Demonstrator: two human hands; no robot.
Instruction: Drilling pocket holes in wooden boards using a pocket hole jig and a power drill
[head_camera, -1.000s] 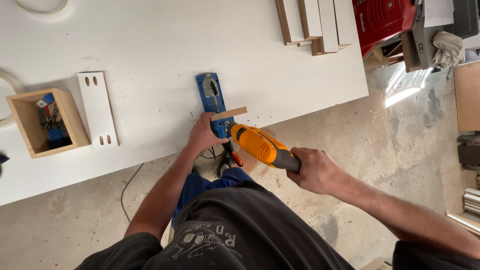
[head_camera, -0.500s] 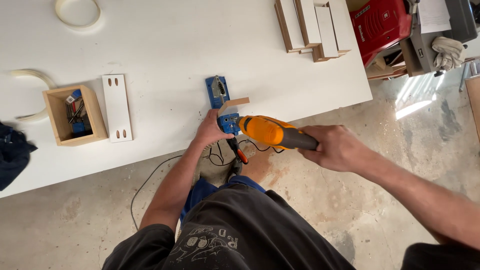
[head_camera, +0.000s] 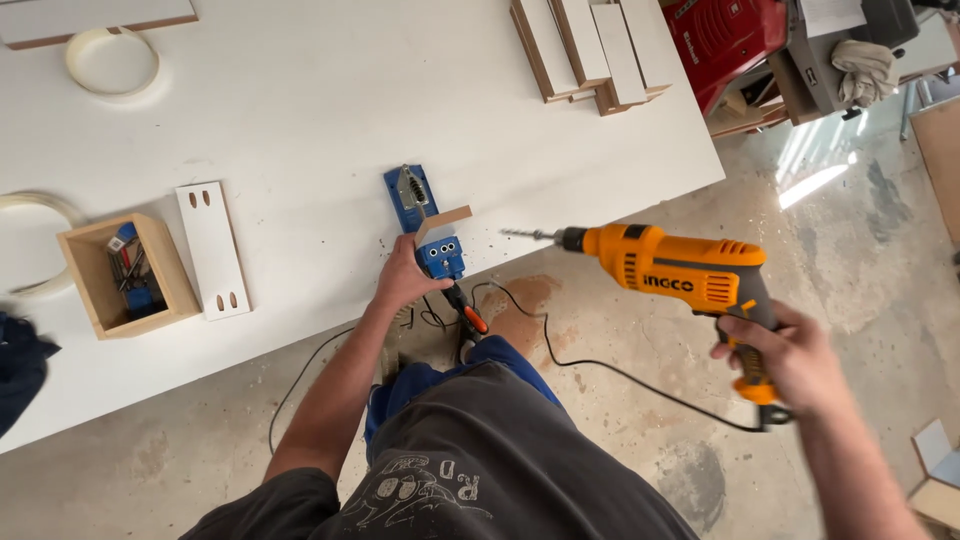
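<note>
The blue drilling jig (head_camera: 425, 225) lies at the near edge of the white worktop (head_camera: 300, 120), with one short wooden strip (head_camera: 443, 222) set in it. An orange-handled clamp (head_camera: 470, 315) hangs below the edge just beside it. The left hand (head_camera: 405, 280) rests against the jig's near end, its grip pressed to the block rather than wrapped round it. The right hand (head_camera: 780, 360) has its grip clenched on the handle of the orange power drill (head_camera: 680, 270). It holds the drill in the air beyond the worktop's edge, bit (head_camera: 525, 234) pointing toward the jig but well apart from it.

As I judge it, this is a pause between bores: the piece is steadied and the tool is clear. Bringing the bit to the jig would call for lining it up with a guide hole, and for keeping the cord (head_camera: 600, 365) off the strip.

By count:
- One drill, one jig, one strip and one clamp.
- One white panel (head_camera: 212, 250) with four slots.
- One open wooden box (head_camera: 125, 275) of small parts.
- Two pale rings — one far (head_camera: 112, 60), one at the left edge (head_camera: 30, 215).
- A stack of about four boards (head_camera: 590, 45).
- One red machine (head_camera: 730, 35) off the far corner.
- One dark cloth (head_camera: 20, 360).
</note>
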